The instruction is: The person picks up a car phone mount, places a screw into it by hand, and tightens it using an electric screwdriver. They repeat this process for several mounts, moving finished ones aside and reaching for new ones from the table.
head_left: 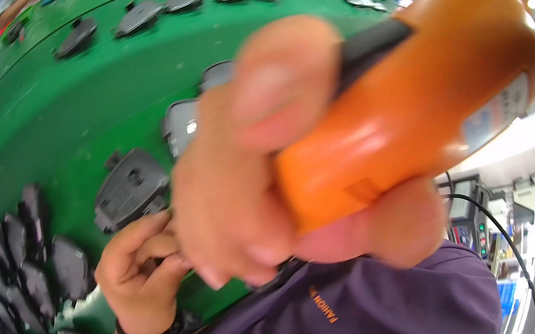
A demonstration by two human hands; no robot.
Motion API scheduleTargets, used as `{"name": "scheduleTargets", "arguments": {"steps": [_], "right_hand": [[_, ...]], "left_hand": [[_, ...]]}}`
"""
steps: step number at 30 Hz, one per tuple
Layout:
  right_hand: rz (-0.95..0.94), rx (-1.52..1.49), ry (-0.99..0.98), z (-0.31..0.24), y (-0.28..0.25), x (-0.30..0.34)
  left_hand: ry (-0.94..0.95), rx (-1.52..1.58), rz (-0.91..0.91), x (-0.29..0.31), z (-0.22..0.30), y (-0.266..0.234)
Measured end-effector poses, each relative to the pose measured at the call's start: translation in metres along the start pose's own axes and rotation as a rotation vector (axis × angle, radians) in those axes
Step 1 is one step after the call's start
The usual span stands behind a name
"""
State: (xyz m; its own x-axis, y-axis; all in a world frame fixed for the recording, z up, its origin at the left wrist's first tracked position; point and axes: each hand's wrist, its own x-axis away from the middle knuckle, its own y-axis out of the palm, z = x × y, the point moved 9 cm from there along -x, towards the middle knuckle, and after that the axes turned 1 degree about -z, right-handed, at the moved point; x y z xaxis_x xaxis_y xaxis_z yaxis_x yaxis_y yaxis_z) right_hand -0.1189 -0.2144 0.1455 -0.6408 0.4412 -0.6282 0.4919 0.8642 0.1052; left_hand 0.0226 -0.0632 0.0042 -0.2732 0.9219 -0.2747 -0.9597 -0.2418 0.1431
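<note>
Close to the camera, my right hand [229,186] wraps around an orange electric screwdriver [403,105] with a dark strip along its side. The tool slants up to the right, and its tip is hidden behind the hand. Lower left, my left hand [137,266], with a dark band at the wrist, has its fingers curled together in a pinch. What lies between those fingertips is covered by my right hand. Just beyond the left hand, a grey plastic housing [132,187] with a slotted face lies on the green table [67,121].
Two more grey housings [182,126] lie partly behind my right hand. Many dark grey parts [22,286] crowd the table's left side. Several housings [138,17] form a row along the far side. A black cable [506,235] hangs at right, beside equipment and shelves.
</note>
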Motion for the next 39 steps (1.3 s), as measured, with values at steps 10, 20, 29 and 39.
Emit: {"name": "scheduleTargets", "arguments": {"steps": [10,20,29,39], "right_hand": [[0.078,0.016,0.116,0.047,0.038,0.0],[0.133,-0.041,0.127,0.07,0.029,0.004],[0.09,-0.008,0.11,0.089,0.03,0.004],[0.107,-0.128,0.165,0.101,0.032,0.004]], "left_hand": [[0.154,-1.088,0.069,-0.027,0.029,-0.017],[-0.052,-1.008,0.086,-0.026,0.008,-0.028],[-0.085,-0.92,0.102,-0.027,0.006,-0.028],[-0.048,-0.952,0.11,-0.03,0.008,-0.025]]}}
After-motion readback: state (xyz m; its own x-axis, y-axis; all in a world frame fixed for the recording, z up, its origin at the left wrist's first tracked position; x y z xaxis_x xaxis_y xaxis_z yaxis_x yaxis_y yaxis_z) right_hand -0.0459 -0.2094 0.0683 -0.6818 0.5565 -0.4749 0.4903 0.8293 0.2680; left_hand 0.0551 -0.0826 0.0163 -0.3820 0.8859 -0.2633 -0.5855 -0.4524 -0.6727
